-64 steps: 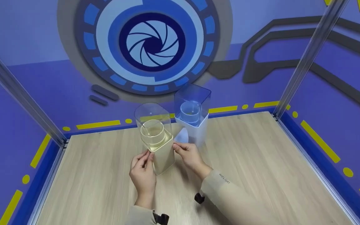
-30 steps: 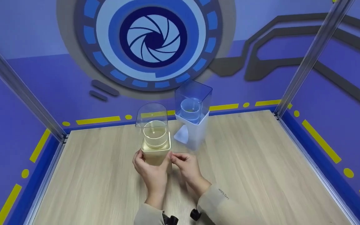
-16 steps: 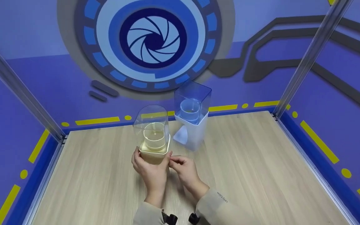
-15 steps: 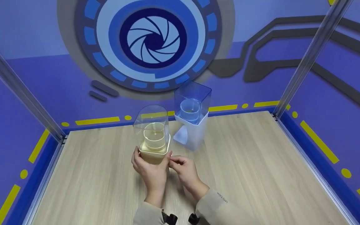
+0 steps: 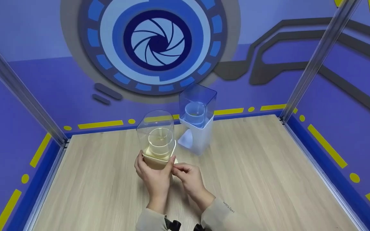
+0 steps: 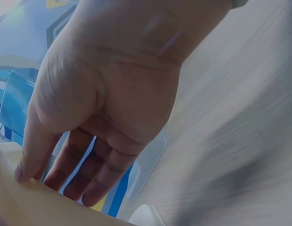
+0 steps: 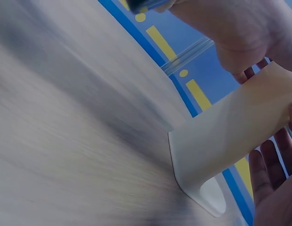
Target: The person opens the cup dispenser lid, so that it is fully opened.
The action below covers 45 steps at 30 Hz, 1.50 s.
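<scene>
In the head view a cream container (image 5: 155,163) has a clear, round-topped upper housing (image 5: 156,118) with a round cup (image 5: 160,141) inside. My left hand (image 5: 156,181) holds the body from the front, thumb on the right side and fingers at the left. At its right side my right hand (image 5: 189,179) pinches near the edge with thumb and index finger; what lies between the fingertips is hidden. The right wrist view shows the cream body (image 7: 231,132) with a lip (image 7: 213,195) flaring out at its lower end. Whether the base touches the table cannot be told.
Behind and to the right stands a pale bluish-white container (image 5: 201,138) with a clear square top, an inner cup and a scoop-shaped part at its left side. The wooden table (image 5: 262,173) ends at patterned blue walls (image 5: 43,96) and metal posts (image 5: 320,61).
The cream container has turned and come slightly nearer. My left hand went from pinching its front corner to spreading across its front; my right hand shifted lower along the right side.
</scene>
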Available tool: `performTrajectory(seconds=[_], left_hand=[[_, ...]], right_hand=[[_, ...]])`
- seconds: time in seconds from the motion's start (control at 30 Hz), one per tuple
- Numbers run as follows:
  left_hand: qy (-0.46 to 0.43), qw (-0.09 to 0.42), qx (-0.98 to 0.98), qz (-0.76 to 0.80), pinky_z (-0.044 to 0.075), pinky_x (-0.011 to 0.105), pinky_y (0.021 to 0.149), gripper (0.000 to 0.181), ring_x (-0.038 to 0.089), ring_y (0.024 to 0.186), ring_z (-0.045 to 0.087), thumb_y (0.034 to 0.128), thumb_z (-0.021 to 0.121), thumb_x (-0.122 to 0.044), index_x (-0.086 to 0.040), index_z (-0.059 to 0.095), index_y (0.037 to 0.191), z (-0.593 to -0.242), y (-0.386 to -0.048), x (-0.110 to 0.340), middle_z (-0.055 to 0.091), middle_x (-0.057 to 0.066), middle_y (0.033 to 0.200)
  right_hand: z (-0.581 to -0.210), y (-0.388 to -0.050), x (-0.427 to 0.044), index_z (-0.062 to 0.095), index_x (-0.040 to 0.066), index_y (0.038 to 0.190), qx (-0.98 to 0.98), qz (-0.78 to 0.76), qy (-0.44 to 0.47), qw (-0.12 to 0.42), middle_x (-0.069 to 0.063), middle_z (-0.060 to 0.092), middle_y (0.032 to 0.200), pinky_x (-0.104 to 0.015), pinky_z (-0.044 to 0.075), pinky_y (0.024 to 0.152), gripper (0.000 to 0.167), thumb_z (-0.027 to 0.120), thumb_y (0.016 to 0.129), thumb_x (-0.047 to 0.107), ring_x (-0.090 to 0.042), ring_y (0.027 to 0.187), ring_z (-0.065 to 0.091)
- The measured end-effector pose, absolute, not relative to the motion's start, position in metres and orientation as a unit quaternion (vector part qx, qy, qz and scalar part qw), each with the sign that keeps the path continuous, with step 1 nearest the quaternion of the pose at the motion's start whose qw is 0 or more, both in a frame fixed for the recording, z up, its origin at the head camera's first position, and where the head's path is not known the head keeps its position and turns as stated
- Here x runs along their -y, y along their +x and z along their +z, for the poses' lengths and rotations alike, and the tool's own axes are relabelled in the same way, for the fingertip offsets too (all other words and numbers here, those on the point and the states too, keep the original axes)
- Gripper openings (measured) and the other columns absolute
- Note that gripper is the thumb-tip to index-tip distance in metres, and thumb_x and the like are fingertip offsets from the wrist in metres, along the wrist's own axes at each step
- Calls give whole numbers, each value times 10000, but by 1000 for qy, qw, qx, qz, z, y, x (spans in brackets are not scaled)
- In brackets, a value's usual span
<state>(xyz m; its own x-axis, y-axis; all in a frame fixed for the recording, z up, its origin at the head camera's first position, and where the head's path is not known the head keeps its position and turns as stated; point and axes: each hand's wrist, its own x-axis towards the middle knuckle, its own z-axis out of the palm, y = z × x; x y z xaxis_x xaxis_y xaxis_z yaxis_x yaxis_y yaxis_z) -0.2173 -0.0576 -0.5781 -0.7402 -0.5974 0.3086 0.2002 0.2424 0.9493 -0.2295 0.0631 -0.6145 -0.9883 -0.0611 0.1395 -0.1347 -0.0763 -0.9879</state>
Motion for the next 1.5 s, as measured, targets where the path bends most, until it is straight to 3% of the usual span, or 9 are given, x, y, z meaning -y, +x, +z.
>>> performTrajectory(seconds=[0.23, 0.5, 0.73, 1.17, 1.33, 1.5], left_hand=[[130, 320, 721, -601, 376, 641, 1305, 1226, 418, 1533, 458, 683, 1120, -292, 30, 427, 1641, -578, -218, 66, 458, 257, 1638], [119, 267, 724, -625, 427, 632, 1288, 1181, 403, 1476, 513, 700, 1117, -256, 12, 435, 1625, -574, -219, 79, 458, 240, 1624], [98, 237, 727, -636, 410, 641, 1308, 1118, 426, 1503, 515, 735, 1098, -252, -15, 447, 1613, -574, -221, 92, 494, 225, 1615], [61, 168, 770, -612, 415, 612, 1354, 1141, 441, 1575, 529, 756, 1078, -329, -56, 453, 1671, -574, -220, 115, 537, 205, 1687], [33, 168, 778, -604, 451, 541, 1353, 1122, 417, 1571, 555, 765, 1067, -296, -34, 466, 1675, -577, -221, 117, 567, 202, 1663], [-17, 169, 790, -589, 481, 510, 1329, 1088, 420, 1550, 579, 783, 1041, -269, 17, 480, 1671, -581, -226, 118, 566, 226, 1668]], right_hand=[[-617, -231, -66, 843, -102, 1081, 679, 729, 88, 28, -99, 866, 1078, -195, 639, 905, 166, 823, 1007, 45, -14, 964, 756], [-625, -233, -68, 857, -75, 1075, 699, 709, 86, 16, -261, 846, 1091, -179, 621, 875, 138, 837, 996, 36, -7, 937, 748], [-626, -234, -67, 851, -90, 1084, 700, 710, 76, 7, -299, 832, 1117, -167, 612, 884, 155, 838, 994, 35, -4, 938, 745], [-625, -227, -74, 823, -133, 1108, 687, 724, 67, -18, -206, 850, 1085, -192, 646, 868, 191, 826, 1007, 29, -25, 916, 757], [-617, -230, -91, 721, -226, 1228, 645, 763, 46, -12, -161, 843, 1107, -252, 681, 947, 311, 785, 1035, 9, -88, 983, 790], [-599, -238, -116, 629, -248, 1344, 625, 779, 44, 26, -63, 807, 1114, -310, 698, 977, 365, 700, 1084, -2, -156, 1028, 790]])
